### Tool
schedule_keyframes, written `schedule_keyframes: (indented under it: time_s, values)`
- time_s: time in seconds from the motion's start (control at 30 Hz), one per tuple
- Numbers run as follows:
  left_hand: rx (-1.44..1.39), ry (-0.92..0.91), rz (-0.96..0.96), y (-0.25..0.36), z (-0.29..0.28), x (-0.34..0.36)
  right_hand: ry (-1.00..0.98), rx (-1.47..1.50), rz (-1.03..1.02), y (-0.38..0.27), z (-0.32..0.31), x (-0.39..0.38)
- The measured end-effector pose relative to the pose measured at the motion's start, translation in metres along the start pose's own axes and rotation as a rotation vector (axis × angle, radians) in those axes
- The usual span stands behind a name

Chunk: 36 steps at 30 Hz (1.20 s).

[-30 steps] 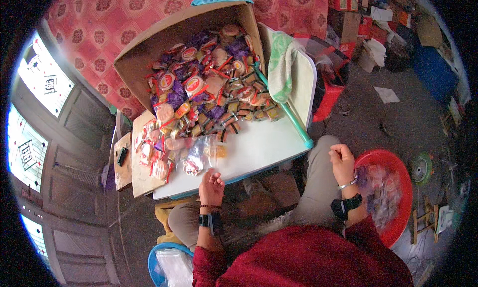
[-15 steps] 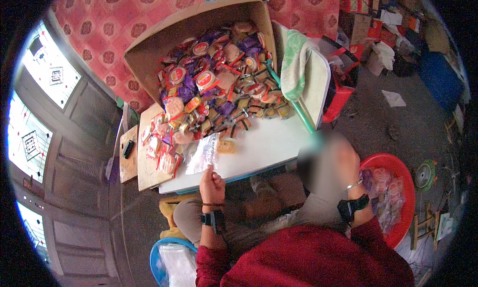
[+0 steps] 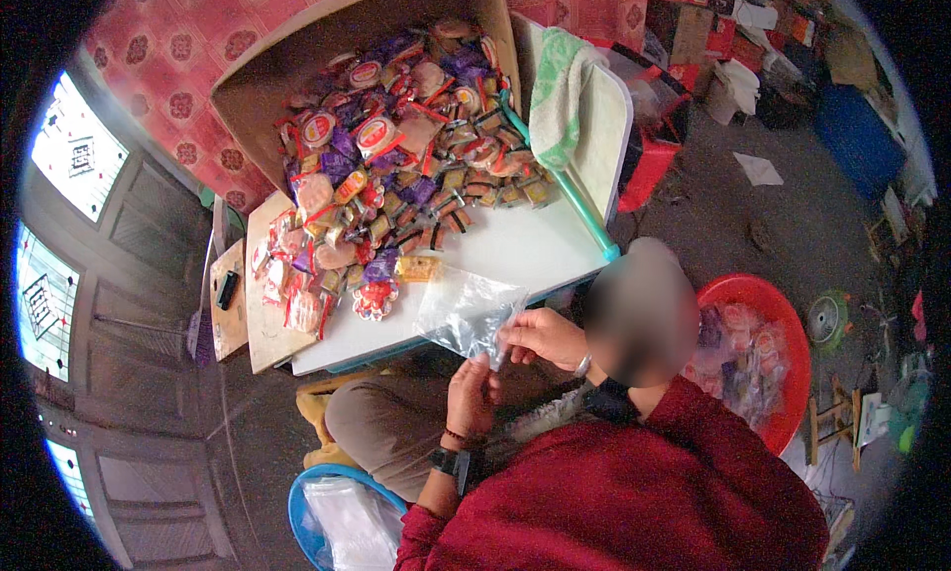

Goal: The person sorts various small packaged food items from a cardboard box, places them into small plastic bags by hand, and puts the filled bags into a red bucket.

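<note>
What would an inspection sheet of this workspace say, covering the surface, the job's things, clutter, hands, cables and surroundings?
Surface: white table, mostly covered.
Job's things: clear plastic bag, held at the table's near edge.
Clutter: heap of wrapped snacks spilling from a cardboard box; green-white towel.
Hands: left hand and right hand both pinch the bag.
Cables: nothing seen.
Surroundings: red basin with packets on the right; blue tub with plastic bags on the left; red patterned wall.

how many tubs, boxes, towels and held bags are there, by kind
Red tub: 1
Blue tub: 1
Cardboard box: 1
Green towel: 1
Clear plastic bag, held by left hand and right hand: 1
Total: 5
</note>
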<state>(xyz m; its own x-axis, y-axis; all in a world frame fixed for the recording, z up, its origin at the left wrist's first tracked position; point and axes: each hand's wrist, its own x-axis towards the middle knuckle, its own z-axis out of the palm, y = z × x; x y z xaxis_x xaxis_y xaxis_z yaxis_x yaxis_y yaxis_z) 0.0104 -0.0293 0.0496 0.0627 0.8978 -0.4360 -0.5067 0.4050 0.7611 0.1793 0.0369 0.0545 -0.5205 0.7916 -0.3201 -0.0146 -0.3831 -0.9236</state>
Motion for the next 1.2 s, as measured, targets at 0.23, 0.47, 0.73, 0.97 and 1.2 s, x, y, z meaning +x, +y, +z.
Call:
schedule_keyframes:
  time_s: [0.23,0.47,0.73,0.97,1.2]
  values:
    - [0.298,-0.555,-0.318,0.02,-0.023,-0.007,0.083,-0.147,0.012,-0.001,-0.017,-0.012]
    - [0.07,-0.494,0.066,0.009,-0.016,0.008,-0.059,-0.386,0.026,-0.012,0.003,-0.022]
    - [0.24,-0.359,0.15,-0.009,-0.01,0.012,-0.139,-0.183,-0.124,0.006,0.017,-0.008]
    - [0.28,-0.262,0.138,-0.002,-0.006,0.01,0.098,-0.408,-0.11,0.028,0.009,0.006]
    - [0.057,-0.136,0.04,-0.002,-0.021,0.016,0.124,-0.211,-0.067,0.022,0.008,0.005]
